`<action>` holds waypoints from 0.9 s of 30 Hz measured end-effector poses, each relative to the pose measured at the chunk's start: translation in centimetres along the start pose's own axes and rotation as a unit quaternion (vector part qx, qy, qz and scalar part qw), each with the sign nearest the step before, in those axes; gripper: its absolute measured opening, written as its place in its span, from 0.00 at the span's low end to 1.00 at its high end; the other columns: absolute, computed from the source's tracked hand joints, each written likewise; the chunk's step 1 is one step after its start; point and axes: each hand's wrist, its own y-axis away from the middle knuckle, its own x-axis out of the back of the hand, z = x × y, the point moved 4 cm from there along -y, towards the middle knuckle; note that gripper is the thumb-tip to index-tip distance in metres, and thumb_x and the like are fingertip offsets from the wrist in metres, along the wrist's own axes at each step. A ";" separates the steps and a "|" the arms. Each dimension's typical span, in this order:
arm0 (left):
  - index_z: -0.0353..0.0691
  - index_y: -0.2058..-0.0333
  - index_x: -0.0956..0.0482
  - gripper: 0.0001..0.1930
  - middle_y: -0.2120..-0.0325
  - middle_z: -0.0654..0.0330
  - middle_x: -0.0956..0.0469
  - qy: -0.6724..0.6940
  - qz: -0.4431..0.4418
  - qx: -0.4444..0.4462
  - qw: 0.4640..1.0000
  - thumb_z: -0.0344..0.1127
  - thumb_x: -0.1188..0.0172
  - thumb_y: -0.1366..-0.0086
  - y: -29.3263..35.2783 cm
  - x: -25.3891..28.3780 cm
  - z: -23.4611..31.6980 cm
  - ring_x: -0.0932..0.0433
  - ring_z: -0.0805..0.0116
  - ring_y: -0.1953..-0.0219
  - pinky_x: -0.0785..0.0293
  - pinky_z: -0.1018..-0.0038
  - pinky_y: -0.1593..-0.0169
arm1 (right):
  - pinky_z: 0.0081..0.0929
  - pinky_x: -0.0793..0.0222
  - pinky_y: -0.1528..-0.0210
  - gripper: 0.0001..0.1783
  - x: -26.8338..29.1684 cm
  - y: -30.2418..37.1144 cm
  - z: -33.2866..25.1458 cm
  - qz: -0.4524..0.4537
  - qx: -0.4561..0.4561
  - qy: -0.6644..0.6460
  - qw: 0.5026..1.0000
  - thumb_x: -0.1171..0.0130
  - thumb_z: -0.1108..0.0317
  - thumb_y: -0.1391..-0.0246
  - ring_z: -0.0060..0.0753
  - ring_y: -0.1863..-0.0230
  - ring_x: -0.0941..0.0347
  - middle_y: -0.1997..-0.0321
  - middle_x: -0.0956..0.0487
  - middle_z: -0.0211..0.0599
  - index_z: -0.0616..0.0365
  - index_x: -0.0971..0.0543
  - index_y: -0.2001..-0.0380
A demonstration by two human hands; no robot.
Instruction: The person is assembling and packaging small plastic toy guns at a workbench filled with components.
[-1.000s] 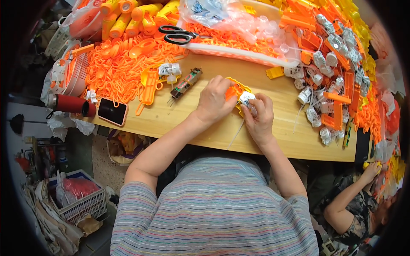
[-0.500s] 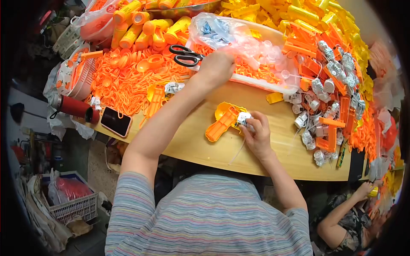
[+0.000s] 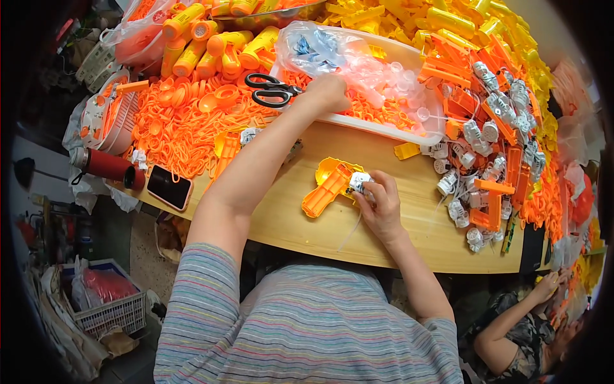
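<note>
My left hand (image 3: 329,95) reaches across into the white tray (image 3: 384,128), over small orange parts (image 3: 384,115) and beside clear plastic pieces (image 3: 391,80). Its fingertips are out of sight, so what they touch is hidden. My right hand (image 3: 382,203) is closed on a small white motor-like unit (image 3: 359,182) with a thin pale wire trailing down. That unit sits against the end of an orange and yellow plastic casing (image 3: 327,192) lying on the table. Black-handled scissors (image 3: 272,91) rest across the tray's left edge, near my left wrist.
Orange loops (image 3: 173,137) and yellow cylinders (image 3: 233,51) pile up at left and back. White units with orange frames (image 3: 492,198) heap at right. A phone (image 3: 169,187) and red flask (image 3: 105,165) stand at the left edge. Another person's arm (image 3: 515,320) shows at lower right.
My left hand has dipped slightly lower into the tray, its fingers now more hidden. The right hand keeps hold of the white unit; the whole view has shifted a little.
</note>
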 end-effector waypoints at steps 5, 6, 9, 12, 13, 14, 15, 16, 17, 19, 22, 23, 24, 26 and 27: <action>0.32 0.67 0.17 0.16 0.69 0.55 0.16 0.349 0.030 -0.005 0.937 0.41 0.32 0.47 0.4 0.6 -1.9 0.18 0.67 0.69 0.21 0.71 0.61 | 0.40 0.26 0.55 0.21 -0.1 0.0 -0.3 0.000 0.004 -0.002 1.000 0.29 0.76 0.56 0.53 0.55 0.26 0.53 0.26 0.52 0.59 0.27 0.59; 0.32 0.67 0.17 0.16 0.69 0.55 0.16 0.348 0.030 -0.006 0.937 0.41 0.32 0.47 0.9 0.6 -2.1 0.18 0.67 0.69 0.21 0.71 0.61 | 0.40 0.26 0.55 0.21 -0.2 0.1 -0.3 -0.002 0.003 -0.003 1.000 0.29 0.76 0.56 0.53 0.54 0.26 0.53 0.26 0.52 0.59 0.27 0.59; 0.34 0.64 0.17 0.14 0.69 0.61 0.18 0.513 0.003 -0.011 0.858 0.41 0.33 0.41 3.7 1.2 -1.1 0.20 0.74 0.69 0.21 0.74 0.64 | 0.39 0.26 0.55 0.21 -0.1 0.4 0.0 0.002 -0.005 -0.003 1.000 0.29 0.76 0.56 0.53 0.54 0.26 0.53 0.26 0.52 0.59 0.27 0.59; 0.36 0.62 0.18 0.09 0.68 0.62 0.19 0.638 -0.024 -0.020 0.769 0.36 0.37 0.35 6.2 0.7 -1.3 0.20 0.74 0.68 0.21 0.76 0.64 | 0.39 0.26 0.55 0.21 -0.1 0.4 -0.4 0.003 0.000 -0.006 1.000 0.29 0.76 0.56 0.52 0.54 0.26 0.53 0.26 0.52 0.59 0.27 0.60; 0.35 0.61 0.19 0.09 0.67 0.62 0.19 0.671 -0.026 0.002 0.741 0.35 0.38 0.33 7.4 0.7 -1.0 0.20 0.74 0.67 0.22 0.77 0.62 | 0.39 0.26 0.55 0.21 -0.1 0.4 -0.3 0.003 -0.002 -0.006 1.000 0.29 0.76 0.56 0.52 0.54 0.26 0.53 0.26 0.52 0.59 0.27 0.60; 0.35 0.61 0.19 0.08 0.67 0.62 0.19 0.703 -0.029 0.024 0.710 0.34 0.39 0.32 8.5 0.8 -0.5 0.21 0.75 0.66 0.22 0.77 0.60 | 0.38 0.26 0.55 0.21 -0.1 0.4 -0.2 0.005 0.000 -0.005 1.000 0.29 0.76 0.56 0.52 0.54 0.26 0.53 0.26 0.51 0.59 0.27 0.59; 0.34 0.61 0.19 0.08 0.66 0.61 0.19 0.710 -0.025 0.014 0.704 0.33 0.39 0.33 9.4 0.9 -0.1 0.21 0.75 0.65 0.23 0.78 0.60 | 0.38 0.26 0.55 0.21 -0.1 0.4 -0.1 0.007 0.001 -0.003 1.000 0.29 0.76 0.56 0.52 0.54 0.26 0.53 0.26 0.51 0.59 0.27 0.59; 0.34 0.61 0.19 0.08 0.66 0.61 0.19 0.711 -0.028 0.020 0.703 0.33 0.39 0.33 10.4 0.4 -0.2 0.21 0.75 0.65 0.23 0.78 0.60 | 0.38 0.26 0.55 0.21 -0.1 0.5 -0.2 0.004 -0.003 -0.006 1.000 0.29 0.76 0.56 0.52 0.54 0.26 0.53 0.26 0.51 0.59 0.27 0.59; 0.34 0.61 0.19 0.08 0.65 0.61 0.18 0.659 -0.019 -0.026 0.752 0.33 0.39 0.33 11.3 0.2 -0.2 0.21 0.76 0.65 0.24 0.79 0.61 | 0.38 0.26 0.55 0.21 -0.1 0.4 -0.3 0.008 -0.001 -0.005 1.000 0.29 0.77 0.56 0.53 0.54 0.26 0.53 0.26 0.51 0.59 0.27 0.59; 0.34 0.62 0.17 0.07 0.65 0.63 0.17 0.566 0.002 -0.062 0.822 0.33 0.38 0.34 13.3 -0.9 0.5 0.22 0.78 0.66 0.26 0.79 0.61 | 0.38 0.26 0.55 0.22 -0.2 0.4 -0.2 0.014 -0.002 -0.005 1.000 0.30 0.77 0.56 0.53 0.54 0.26 0.52 0.26 0.51 0.59 0.27 0.57; 0.36 0.64 0.18 0.06 0.62 0.62 0.16 0.375 0.028 -0.129 0.917 0.31 0.36 0.38 16.7 -2.0 2.1 0.21 0.74 0.63 0.26 0.76 0.60 | 0.38 0.26 0.55 0.21 -0.1 0.2 0.0 0.013 0.007 0.006 1.000 0.30 0.77 0.56 0.52 0.54 0.26 0.52 0.26 0.51 0.59 0.27 0.58; 0.36 0.64 0.18 0.06 0.62 0.62 0.16 0.377 0.025 -0.127 0.917 0.31 0.36 0.38 17.4 -2.8 2.1 0.21 0.74 0.63 0.26 0.76 0.60 | 0.38 0.26 0.55 0.22 -0.2 0.2 0.2 0.011 -0.001 -0.001 1.000 0.29 0.76 0.56 0.51 0.54 0.26 0.52 0.26 0.50 0.59 0.27 0.58; 0.37 0.65 0.19 0.06 0.61 0.61 0.17 0.293 0.082 -0.208 0.930 0.30 0.35 0.40 18.3 -3.3 2.5 0.21 0.68 0.62 0.25 0.73 0.59 | 0.38 0.26 0.55 0.22 -0.2 0.3 0.2 0.010 -0.004 -0.001 1.000 0.29 0.76 0.56 0.51 0.54 0.26 0.52 0.26 0.50 0.59 0.27 0.58; 0.37 0.66 0.19 0.06 0.61 0.59 0.17 0.204 0.140 -0.283 0.927 0.29 0.34 0.43 20.0 -4.2 3.3 0.20 0.63 0.61 0.25 0.70 0.58 | 0.37 0.26 0.55 0.21 -0.3 0.3 0.0 0.015 0.005 0.007 1.000 0.29 0.76 0.56 0.51 0.53 0.26 0.52 0.26 0.50 0.59 0.27 0.58; 0.38 0.69 0.20 0.06 0.63 0.60 0.18 0.179 0.177 -0.295 0.922 0.30 0.34 0.44 20.7 -4.5 3.7 0.21 0.61 0.62 0.26 0.67 0.58 | 0.37 0.26 0.55 0.21 -0.4 0.2 -0.1 0.014 0.004 0.006 1.000 0.29 0.76 0.56 0.51 0.53 0.26 0.52 0.26 0.50 0.59 0.27 0.58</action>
